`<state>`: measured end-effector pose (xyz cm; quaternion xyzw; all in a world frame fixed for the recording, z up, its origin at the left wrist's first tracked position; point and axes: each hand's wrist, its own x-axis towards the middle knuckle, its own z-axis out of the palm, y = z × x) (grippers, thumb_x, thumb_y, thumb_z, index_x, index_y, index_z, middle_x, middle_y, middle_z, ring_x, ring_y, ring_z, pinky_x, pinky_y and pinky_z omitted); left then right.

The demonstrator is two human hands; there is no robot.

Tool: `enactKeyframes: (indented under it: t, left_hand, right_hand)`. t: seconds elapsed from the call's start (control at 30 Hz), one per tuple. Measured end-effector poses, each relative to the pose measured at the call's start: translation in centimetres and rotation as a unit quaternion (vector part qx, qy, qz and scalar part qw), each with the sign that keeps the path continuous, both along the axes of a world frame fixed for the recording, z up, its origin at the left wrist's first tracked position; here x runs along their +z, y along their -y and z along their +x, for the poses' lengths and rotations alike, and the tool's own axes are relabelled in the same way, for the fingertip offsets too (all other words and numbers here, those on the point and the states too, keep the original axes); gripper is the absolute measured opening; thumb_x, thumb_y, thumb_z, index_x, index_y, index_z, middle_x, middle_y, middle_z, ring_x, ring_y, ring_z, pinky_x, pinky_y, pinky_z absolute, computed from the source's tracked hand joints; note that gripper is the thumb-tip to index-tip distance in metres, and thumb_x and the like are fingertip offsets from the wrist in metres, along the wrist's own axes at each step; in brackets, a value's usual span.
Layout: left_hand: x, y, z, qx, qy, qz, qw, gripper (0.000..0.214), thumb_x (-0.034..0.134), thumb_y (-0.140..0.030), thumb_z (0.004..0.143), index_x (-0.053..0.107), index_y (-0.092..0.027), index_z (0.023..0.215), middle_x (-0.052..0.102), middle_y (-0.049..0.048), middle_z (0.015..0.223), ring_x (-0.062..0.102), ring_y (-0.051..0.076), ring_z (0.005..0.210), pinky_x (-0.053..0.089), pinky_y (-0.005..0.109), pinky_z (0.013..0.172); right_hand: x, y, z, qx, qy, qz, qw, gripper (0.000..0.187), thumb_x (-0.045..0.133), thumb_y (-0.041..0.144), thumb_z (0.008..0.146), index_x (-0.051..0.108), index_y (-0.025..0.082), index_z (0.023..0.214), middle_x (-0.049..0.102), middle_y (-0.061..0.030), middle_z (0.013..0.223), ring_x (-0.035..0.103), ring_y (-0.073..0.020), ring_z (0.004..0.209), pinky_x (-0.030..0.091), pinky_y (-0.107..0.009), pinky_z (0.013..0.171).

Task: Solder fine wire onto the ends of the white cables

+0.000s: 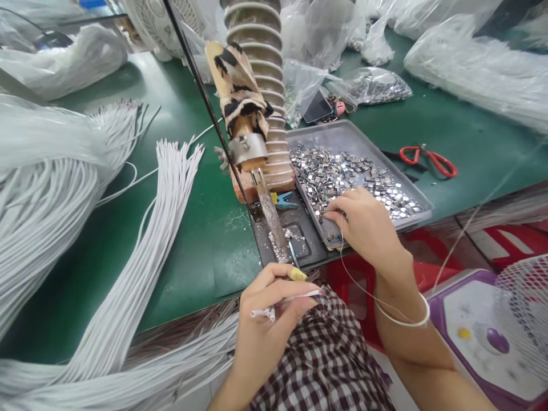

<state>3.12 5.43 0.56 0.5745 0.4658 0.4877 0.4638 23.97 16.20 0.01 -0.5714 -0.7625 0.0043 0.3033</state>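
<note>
My left hand (274, 325), with a yellow cover on one fingertip, pinches a white cable (308, 294) just in front of the table edge. The cable's end points right, towards my right hand (363, 225). That hand reaches into a grey tray (422, 214) of small metal connectors (325, 171), thumb and fingers closed at its near left part. Whether a connector is between those fingertips is hidden. A thin wire (349, 271) runs from the right fingers down to a white ring (422, 319) at the wrist. Left of the tray, a soldering iron (269, 208) is fixed pointing down, wrapped in patterned cloth.
Long bundles of white cables (162, 217) lie on the green table (214, 251) at left. A ribbed hose (257, 34) rises behind the iron. Red-handled pliers (428, 157) lie right of the tray. Plastic bags (483, 74) fill the back. A purple-white fan (479, 342) stands at lower right.
</note>
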Motion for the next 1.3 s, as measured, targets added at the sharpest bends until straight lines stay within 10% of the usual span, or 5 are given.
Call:
enactKeyframes:
  t: [0.2, 0.33, 0.63, 0.87, 1.3]
  left_hand:
    - [0.2, -0.2, -0.3, 0.034, 0.027, -0.026, 0.999, 0.016, 0.067, -0.015, 0.088, 0.074, -0.018, 0.074, 0.078, 0.007, 0.087, 0.071, 0.02, 0.082, 0.054, 0.028, 0.072]
    - [0.9, -0.5, -0.5, 0.011, 0.027, -0.052, 0.998, 0.019, 0.064, -0.014, 0.089, 0.073, -0.018, 0.073, 0.081, 0.0062, 0.09, 0.072, 0.018, 0.077, 0.053, 0.026, 0.068]
    - [1.6, -0.8, -0.4, 0.014, 0.007, -0.055, 0.998, 0.023, 0.061, -0.009, 0.085, 0.07, -0.018, 0.067, 0.081, 0.0027, 0.084, 0.071, 0.014, 0.072, 0.05, 0.023, 0.068]
    - [1.7, -0.7, -0.8, 0.042, 0.001, -0.058, 0.997, 0.023, 0.06, -0.008, 0.085, 0.069, -0.019, 0.067, 0.081, -0.0004, 0.086, 0.069, 0.012, 0.074, 0.049, 0.021, 0.068]
    - [2.9, -1.5, -1.4, 0.063, 0.015, -0.033, 0.997, 0.023, 0.06, -0.007, 0.086, 0.07, -0.021, 0.071, 0.079, -0.0061, 0.088, 0.069, 0.01, 0.077, 0.049, 0.018, 0.07]
  right_hand:
    - [2.2, 3.1, -0.8, 0.051, -0.109, -0.031, 0.992, 0.01, 0.066, 0.019, 0.085, 0.067, 0.02, 0.075, 0.07, 0.0017, 0.066, 0.061, -0.0122, 0.057, 0.048, -0.025, 0.055]
    - [3.5, 5.8, -2.6, 0.168, -0.272, -0.137, 0.938, 0.012, 0.064, 0.014, 0.086, 0.067, 0.019, 0.076, 0.068, 0.0042, 0.062, 0.058, -0.0076, 0.051, 0.045, -0.017, 0.047]
    - [3.0, 7.0, -4.2, 0.167, -0.274, -0.117, 0.94, 0.016, 0.061, 0.007, 0.087, 0.065, 0.019, 0.077, 0.065, 0.0059, 0.063, 0.059, -0.0058, 0.054, 0.048, -0.014, 0.054]
    - [1.6, 8.8, -4.8, 0.07, -0.248, 0.018, 0.966, 0.03, 0.049, 0.009, 0.098, 0.059, 0.02, 0.123, 0.077, 0.0004, 0.092, 0.073, -0.0086, 0.073, 0.059, -0.017, 0.073]
    - [2.7, 9.3, -5.8, 0.143, -0.175, 0.148, 0.963, 0.021, 0.066, -0.002, 0.085, 0.069, 0.009, 0.102, 0.072, -0.0096, 0.114, 0.069, -0.0118, 0.108, 0.055, -0.02, 0.104]
